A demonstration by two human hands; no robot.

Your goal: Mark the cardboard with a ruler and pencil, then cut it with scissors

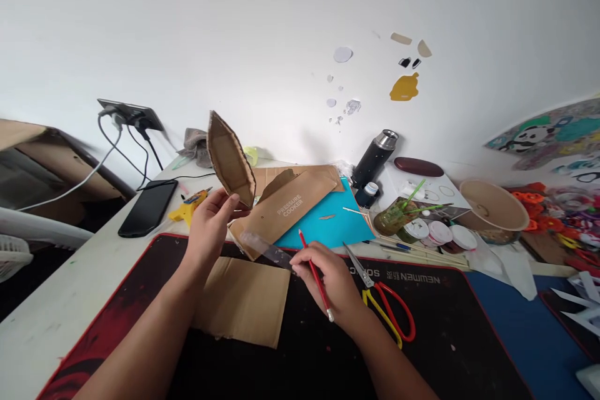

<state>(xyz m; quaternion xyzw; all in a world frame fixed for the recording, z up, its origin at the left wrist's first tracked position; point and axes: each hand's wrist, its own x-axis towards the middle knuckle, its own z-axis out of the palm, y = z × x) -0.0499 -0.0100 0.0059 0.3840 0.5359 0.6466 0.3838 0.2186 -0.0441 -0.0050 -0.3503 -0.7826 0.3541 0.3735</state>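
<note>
My left hand (pixel 210 222) pinches the lower end of a boat-shaped cardboard piece (pixel 232 165) with raised rims, held up off the table. In my right hand (pixel 330 278) is a red pencil (pixel 320 284), its tip pointing up and away. A clear plastic ruler (pixel 267 250) also reaches out from the fingers of that hand. Beneath my hands, a flat cardboard rectangle (pixel 246 303) lies on the black desk mat (pixel 225 365). Just right of my right hand rest scissors (pixel 370 281) with one red and one yellow handle, blades parted.
Behind lie printed cardboard (pixel 300 200) and a blue sheet (pixel 309 225). A black flask (pixel 375 159), paint jars (pixel 440 232) and a beige bowl (pixel 494 206) stand at right. At left are a phone (pixel 147 209), a yellow glue gun (pixel 187 207) and plugged-in cables (pixel 131 119).
</note>
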